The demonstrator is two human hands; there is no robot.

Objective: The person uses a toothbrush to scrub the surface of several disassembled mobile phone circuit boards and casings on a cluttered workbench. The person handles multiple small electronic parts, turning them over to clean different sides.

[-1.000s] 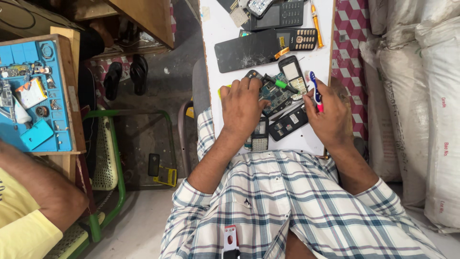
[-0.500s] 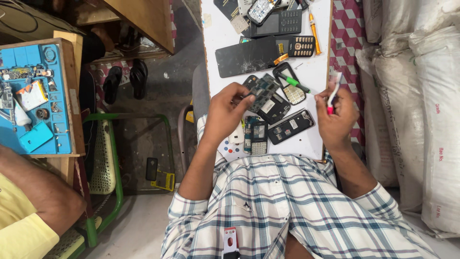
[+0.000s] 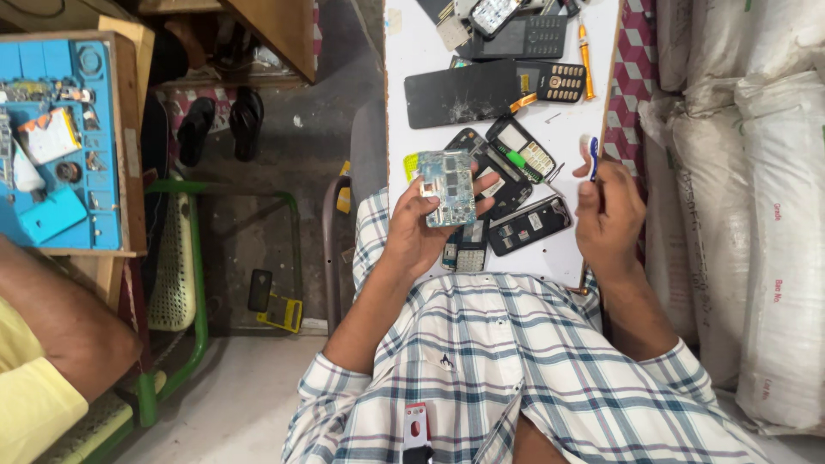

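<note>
Right now the person in the checked shirt has the left hand lifted just over the near part of the white counter, its grip closed around a small blue-green circuit board: the thumb lies along one long edge and the fingers wrap the other, so the board's flat face is turned up. Under that hand, on the counter near its front edge, lies a keypad piece, and just beside it a dark opened phone body lies at a slant. The right hand is raised by the counter's right edge, its grip pinching a slim blue-handled tool that points up and away from the body. Between the two hands, toward the middle of the counter, sits another phone shell with a pale keypad panel. Farther back lies a black phone with a cracked screen, touching a small black keypad phone, and an orange screwdriver rests along the right edge near the far end. Stacked white sacks stand just beside the counter on the right. Off to the left, well apart, a blue work mat carries small parts, and another person's arm in a yellow sleeve shows below it.
</note>
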